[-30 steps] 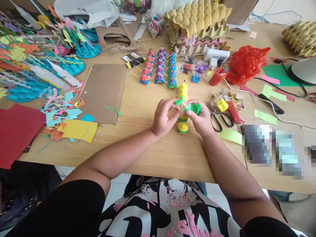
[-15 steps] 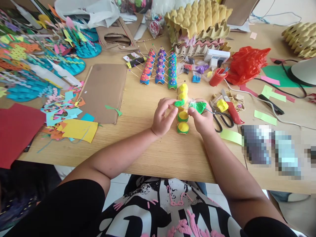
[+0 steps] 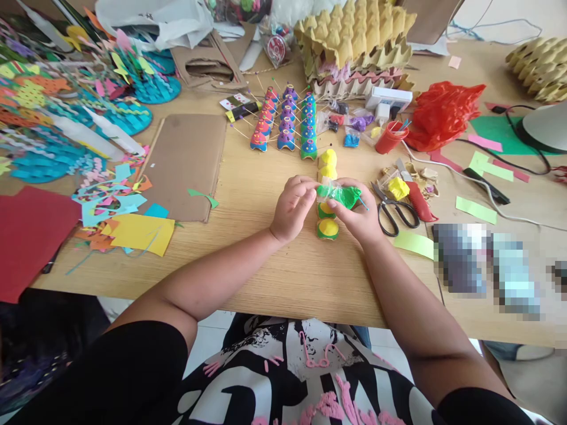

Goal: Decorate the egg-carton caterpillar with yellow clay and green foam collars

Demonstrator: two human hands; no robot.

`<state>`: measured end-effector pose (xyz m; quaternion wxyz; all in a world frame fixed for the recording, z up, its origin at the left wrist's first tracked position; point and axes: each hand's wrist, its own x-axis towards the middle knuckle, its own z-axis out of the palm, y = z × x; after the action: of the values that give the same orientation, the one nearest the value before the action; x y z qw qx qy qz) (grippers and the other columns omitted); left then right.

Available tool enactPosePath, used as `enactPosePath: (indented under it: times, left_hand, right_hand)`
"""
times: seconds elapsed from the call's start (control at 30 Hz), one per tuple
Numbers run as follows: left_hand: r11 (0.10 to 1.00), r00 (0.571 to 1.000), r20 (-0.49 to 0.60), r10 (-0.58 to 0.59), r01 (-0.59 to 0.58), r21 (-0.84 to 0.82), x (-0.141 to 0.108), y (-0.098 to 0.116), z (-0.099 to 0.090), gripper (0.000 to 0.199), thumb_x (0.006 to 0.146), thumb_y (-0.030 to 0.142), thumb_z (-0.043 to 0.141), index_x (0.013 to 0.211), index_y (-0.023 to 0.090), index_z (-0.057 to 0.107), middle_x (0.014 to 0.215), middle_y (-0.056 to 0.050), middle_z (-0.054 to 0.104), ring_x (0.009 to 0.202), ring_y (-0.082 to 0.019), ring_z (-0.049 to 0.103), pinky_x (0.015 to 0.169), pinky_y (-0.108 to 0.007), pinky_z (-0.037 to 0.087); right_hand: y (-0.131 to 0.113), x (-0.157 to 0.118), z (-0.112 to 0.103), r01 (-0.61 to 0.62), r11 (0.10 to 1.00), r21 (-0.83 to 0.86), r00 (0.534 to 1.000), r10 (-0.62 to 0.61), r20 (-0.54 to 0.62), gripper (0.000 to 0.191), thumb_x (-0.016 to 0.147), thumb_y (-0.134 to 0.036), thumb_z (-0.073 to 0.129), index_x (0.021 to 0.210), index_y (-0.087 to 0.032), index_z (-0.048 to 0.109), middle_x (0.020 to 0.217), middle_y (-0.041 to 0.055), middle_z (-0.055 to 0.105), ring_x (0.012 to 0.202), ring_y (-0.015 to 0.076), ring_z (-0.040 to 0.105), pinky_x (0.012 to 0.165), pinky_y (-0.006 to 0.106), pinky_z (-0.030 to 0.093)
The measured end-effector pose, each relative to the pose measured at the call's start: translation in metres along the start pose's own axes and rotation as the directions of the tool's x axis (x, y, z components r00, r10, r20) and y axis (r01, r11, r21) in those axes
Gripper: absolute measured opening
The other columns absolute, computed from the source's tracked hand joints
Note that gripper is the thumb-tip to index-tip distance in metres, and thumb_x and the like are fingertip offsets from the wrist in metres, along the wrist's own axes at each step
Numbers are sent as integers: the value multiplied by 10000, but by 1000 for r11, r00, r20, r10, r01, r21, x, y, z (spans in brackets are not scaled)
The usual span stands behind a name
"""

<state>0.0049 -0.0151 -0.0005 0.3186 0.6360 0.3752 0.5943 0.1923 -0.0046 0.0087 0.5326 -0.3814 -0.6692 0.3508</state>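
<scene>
Green lump [image 3: 349,196]: soft-looking, wrinkled and tapered, partly in crinkled clear film [image 3: 328,182], held over a row of domed cups between the hands; a thin blue stick [image 3: 363,203] angles from its right end.
Right hand [image 3: 362,219]: thumb pressed on the lump's near side, pinching it against fingers mostly hidden behind.
Left hand [image 3: 290,211]: fingers curled and close together, thumb and forefinger tips at the lump's left end; whether they pinch it, I cannot tell.
Domed cups [image 3: 328,228]: rounded yellow tops, green sides on the nearest ones, partly covered by the lump.
Scissors [image 3: 401,213]: looped black handles, near the right hand, beside a ridged red tool [image 3: 420,202].
Painted strips [image 3: 287,121]: three bumpy rows beyond the cups, bristling with thin, bead-tipped sticks.
Cardboard [image 3: 183,168]: flat, matt brown, left of the hands.
Egg trays [image 3: 354,32]: stacked, coarse pulp with blunt peaks.
Table [image 3: 261,265]: smooth, pale, fine-grained wood.
</scene>
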Motion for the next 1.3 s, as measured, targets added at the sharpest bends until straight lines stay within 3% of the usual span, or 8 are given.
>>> enactPosePath:
  times: [0.17, 0.4, 0.53, 0.7, 0.87, 1.03, 1.23, 1.3]
  left_hand:
    - [1000, 1000, 23, -15, 16, -3, 0, 0, 1, 581, 1010, 736, 488, 994, 245, 797, 1099, -77, 711, 1136, -250, 649, 1077, -428, 488]
    - [1000, 998, 62, 15, -16, 18, -2, 2, 0, 595, 1034, 703, 458, 1031, 244, 838, 1140, -92, 731, 1184, -262, 651, 1127, -444, 462]
    - [999, 1000, -3, 1, -1, 33, -3, 6, 1, 581, 1023, 704, 494, 956, 245, 845, 1109, -89, 742, 1160, -255, 666, 1114, -442, 475]
    - [985, 993, -47, -107, 99, -141, 0, 0, 6, 547, 987, 701, 588, 850, 227, 824, 1048, -75, 745, 1114, -231, 684, 1077, -407, 504]
    - [809, 929, 74, -363, 353, -470, 3, -3, 13, 450, 820, 671, 818, 846, 221, 815, 990, -29, 755, 1018, -187, 695, 1008, -324, 533]
    - [651, 879, 207, -430, 461, -604, 6, 4, 15, 440, 774, 631, 877, 800, 209, 752, 820, -3, 733, 848, -160, 688, 870, -297, 564]
    - [542, 785, 103, -611, 509, -669, 14, -8, 7, 412, 912, 613, 737, 844, 218, 643, 905, -12, 728, 933, -156, 718, 815, -278, 553]
    - [556, 802, 105, -588, 495, -668, 15, -13, 5, 381, 924, 605, 719, 962, 233, 646, 966, -11, 732, 967, -155, 721, 822, -281, 547]
  right_hand:
    - [-4, -1, 1, 12, 1000, -14, 999, -11, 41, 455, 801, -582, 866, 1158, -321, 759, 1152, 39, 807, 1063, 267, 749, 968, 465, 630]
    - [-5, -1, 5, 13, 1000, -29, 999, -14, -51, 342, 827, -586, 842, 974, -296, 736, 963, 16, 801, 869, 219, 739, 827, 410, 619]
    - [-5, -2, 6, 18, 994, -104, 997, -25, -74, 345, 838, -599, 821, 929, -285, 709, 888, 8, 778, 787, 200, 696, 751, 383, 592]
    - [-7, -3, 7, 34, 987, -157, 998, -43, -55, 353, 861, -602, 791, 881, -267, 680, 797, -6, 725, 694, 166, 628, 662, 336, 537]
    - [-7, -1, 5, -5, 993, -122, 1000, 6, 7, 445, 836, -669, 787, 853, -243, 656, 759, -18, 682, 670, 144, 591, 637, 307, 507]
    - [-9, -1, 3, -48, 998, -44, 998, 49, 29, 435, 829, -652, 809, 844, -244, 659, 761, -20, 679, 666, 137, 594, 639, 304, 512]
    - [-2, 1, 3, -126, 976, 178, 984, 145, -100, 426, 801, -633, 857, 886, -273, 646, 698, -54, 648, 634, 133, 624, 626, 299, 532]
    - [4, 2, 3, -124, 957, 263, 976, 165, -140, 432, 782, -625, 878, 880, -277, 643, 684, -61, 641, 628, 127, 629, 617, 288, 532]
